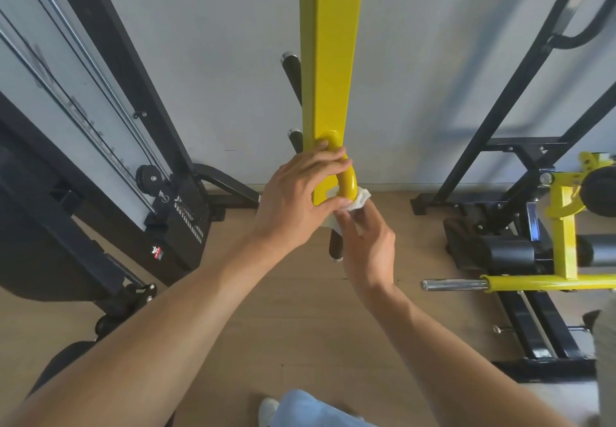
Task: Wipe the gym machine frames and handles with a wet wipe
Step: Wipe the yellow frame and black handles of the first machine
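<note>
While the left hand [296, 198] curls over the yellow loop handle [346, 173] and the yellow post [330, 59], most likely to keep steady, the right hand [365, 243] just below it pinches the white wet wipe [358, 200] shut between its fingers. The wipe is pressed on the bottom bend of the handle, right where the two hands meet, so that spot looks like the part being cleaned now. Far off to the left of the left hand, a black weight machine [180, 223] has a small red and white sticker [157, 252], too tiny to read.
</note>
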